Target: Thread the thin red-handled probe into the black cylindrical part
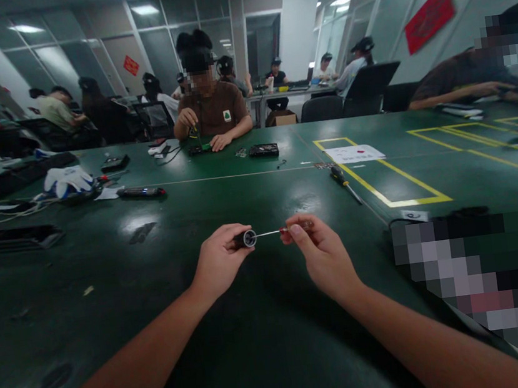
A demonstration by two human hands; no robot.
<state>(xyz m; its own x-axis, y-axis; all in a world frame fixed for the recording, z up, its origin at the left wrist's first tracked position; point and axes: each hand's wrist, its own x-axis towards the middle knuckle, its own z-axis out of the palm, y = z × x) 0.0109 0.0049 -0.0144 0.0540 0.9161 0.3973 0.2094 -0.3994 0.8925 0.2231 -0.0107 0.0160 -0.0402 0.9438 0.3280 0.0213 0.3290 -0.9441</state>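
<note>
Near the middle of the view, my left hand [222,258] is closed around a small dark cylinder [247,239] with a pale ring at its end, which faces right. What kind of part it is, I cannot make out. My right hand [325,252] grips a thin screwdriver [268,234] by its reddish clear handle, with fingers and thumb wrapped round it. The metal shaft points left, and its tip is at the ringed end of the cylinder. Whether the tip sits inside or just touches the rim is hard to see. Both hands are above the green table [260,357].
A yellow-black screwdriver [345,183] lies beyond my right hand, by a paper sheet [355,154] and yellow tape. White gloves [68,181], a dark pen-shaped tool [140,193] and a black tray [12,239] lie left. Opposite, a co-worker [211,108] handles a circuit board.
</note>
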